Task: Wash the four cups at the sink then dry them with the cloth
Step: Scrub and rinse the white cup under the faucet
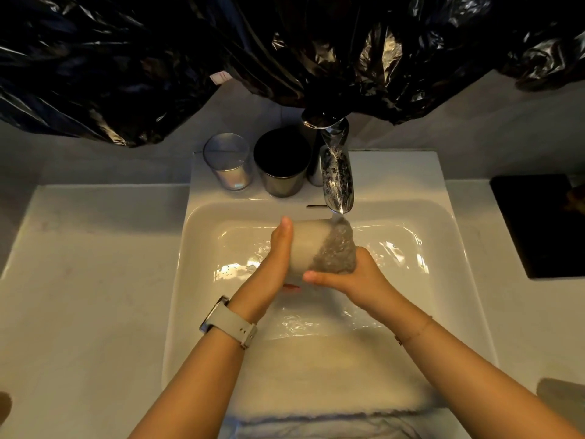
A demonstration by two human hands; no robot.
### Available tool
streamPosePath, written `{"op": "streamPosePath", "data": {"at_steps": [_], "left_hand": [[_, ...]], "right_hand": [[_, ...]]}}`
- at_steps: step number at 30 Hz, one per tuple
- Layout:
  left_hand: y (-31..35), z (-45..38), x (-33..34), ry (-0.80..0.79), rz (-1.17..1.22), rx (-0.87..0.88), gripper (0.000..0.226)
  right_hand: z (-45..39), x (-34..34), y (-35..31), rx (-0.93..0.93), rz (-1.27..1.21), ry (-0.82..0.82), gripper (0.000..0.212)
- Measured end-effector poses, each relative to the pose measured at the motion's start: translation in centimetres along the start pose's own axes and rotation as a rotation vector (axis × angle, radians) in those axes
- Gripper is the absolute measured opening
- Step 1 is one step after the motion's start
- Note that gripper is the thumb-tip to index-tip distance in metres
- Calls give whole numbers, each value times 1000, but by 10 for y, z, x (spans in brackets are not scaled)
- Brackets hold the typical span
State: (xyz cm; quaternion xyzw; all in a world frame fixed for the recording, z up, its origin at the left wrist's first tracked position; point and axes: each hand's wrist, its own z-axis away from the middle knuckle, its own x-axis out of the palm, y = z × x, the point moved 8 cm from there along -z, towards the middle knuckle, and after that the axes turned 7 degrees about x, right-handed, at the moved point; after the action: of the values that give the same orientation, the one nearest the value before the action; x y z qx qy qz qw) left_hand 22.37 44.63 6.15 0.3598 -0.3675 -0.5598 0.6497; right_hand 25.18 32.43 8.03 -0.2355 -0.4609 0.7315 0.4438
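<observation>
The left hand [278,251] has its grip wrapped round the left side of a pale cup [308,245], thumb up along the wall; the right hand [351,274] clasps the cup's wet right end from below, thumb across the front. The cup lies on its side over the sink [443,236], under water running from the tap [337,175]; behind, on the rim, a clear glass cup [227,161] and a dark metal cup [281,163] stand just beside each other; a white cloth [316,384] drapes the near edge.

White cup [308,245] lies on its side over sink basin [202,248], under tap stream, water sheeting over its rt end. Clear glass cup [227,160] & dark metal cup [281,161] stand upright side by side on back ledge. White cloth [316,375] draped over front rim.
</observation>
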Motion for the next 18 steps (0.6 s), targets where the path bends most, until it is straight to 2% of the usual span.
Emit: {"op": "streamPosePath", "data": {"at_steps": [2, 5, 6, 8, 11, 13, 16, 18], "left_hand": [[0, 2, 1, 39, 33, -18, 49], [2, 5, 1, 84, -42, 156, 23], [0, 7, 2, 73, -77, 234, 24], [-2, 14, 4, 67, -131, 369, 41], [-3, 12, -3, 120, -142, 414, 46], [-3, 4, -9, 154, -66, 325, 43], [-23, -9, -9, 162, 120, -34, 55], [-31, -10, -3, 135, 163, -157, 61]], "right_hand": [[1, 4, -1, -28, 88, 1, 30], [0, 3, -12, 28, -2, 0, 15], [-3, 1, -12, 78, -70, -11, 18], [-9, 1, -12, 159, -185, -74, 33], [-10, 10, -11, 132, -215, -141, 27], [-4, 11, -8, 62, -107, -101, 15], [0, 8, 0, -32, 178, -57, 28], [0, 4, 2, -59, 264, -45, 34]]}}
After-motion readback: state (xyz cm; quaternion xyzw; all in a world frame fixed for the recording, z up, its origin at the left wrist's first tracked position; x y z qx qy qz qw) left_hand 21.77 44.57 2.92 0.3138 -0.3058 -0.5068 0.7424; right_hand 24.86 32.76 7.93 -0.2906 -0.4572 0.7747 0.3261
